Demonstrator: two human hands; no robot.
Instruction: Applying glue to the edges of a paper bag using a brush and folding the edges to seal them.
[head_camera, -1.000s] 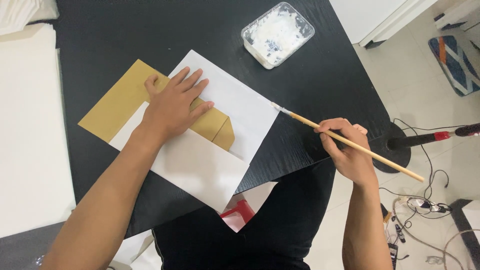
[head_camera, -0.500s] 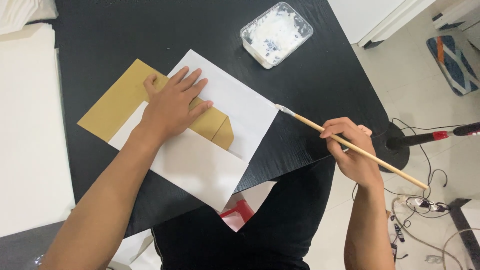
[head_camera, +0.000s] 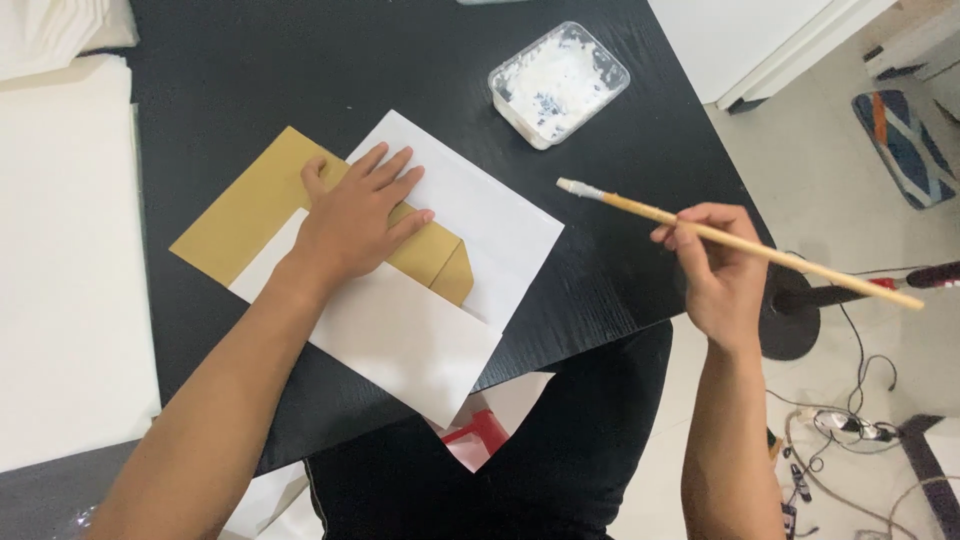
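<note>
Our right hand (head_camera: 722, 272) has lifted the brush (head_camera: 735, 243), fingers pinching its handle, tip now nearer the paste tub (head_camera: 558, 83). Our left hand (head_camera: 357, 215) stays flat, fingers spread, on the brown envelope (head_camera: 240, 205), which lies over white paper (head_camera: 480, 215).

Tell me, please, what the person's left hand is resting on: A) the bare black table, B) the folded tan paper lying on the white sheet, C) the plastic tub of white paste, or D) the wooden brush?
B: the left hand lies flat on the folded tan paper over the white sheet, while the right hand holds the brush.
</note>
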